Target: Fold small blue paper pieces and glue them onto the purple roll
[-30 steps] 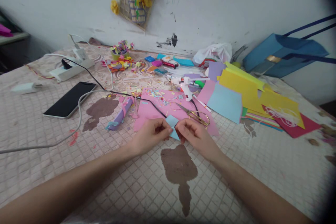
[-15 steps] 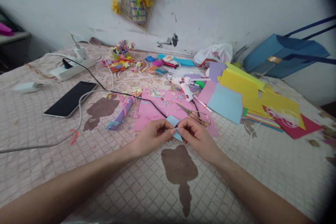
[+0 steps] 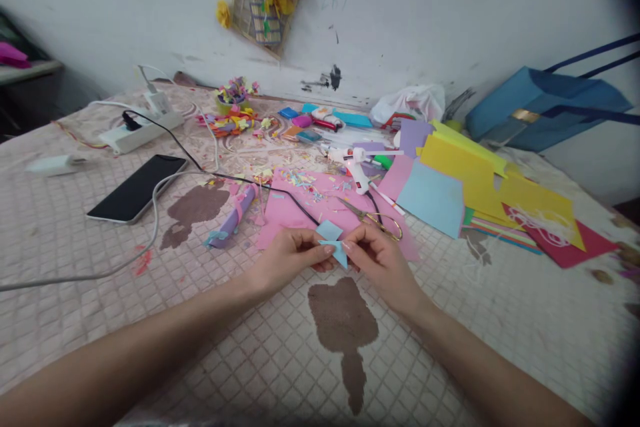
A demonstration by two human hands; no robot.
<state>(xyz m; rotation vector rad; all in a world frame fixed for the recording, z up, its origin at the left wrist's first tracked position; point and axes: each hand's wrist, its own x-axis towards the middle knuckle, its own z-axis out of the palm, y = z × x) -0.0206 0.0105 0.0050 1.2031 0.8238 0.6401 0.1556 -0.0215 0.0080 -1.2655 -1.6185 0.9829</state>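
A small light-blue paper piece, folded across its middle, is held between both hands near the front edge of a pink sheet. My left hand pinches it from the left, thumb on top. From the right, my right hand grips the same piece with thumb and fingertips. Gold-handled scissors lie on the pink sheet just behind my right hand. Beyond them rests a white glue gun. A purple paper roll with pink and blue trim lies to the left.
A black phone, white power strip and cables occupy the left side. Colored sheets and a blue bag are at right. A flower-filled pot stands at the back. Paper scraps litter the pink sheet.
The fingertips have shifted slightly on the blue paper, and more of its folded strip shows between them. The camera view has moved a little.
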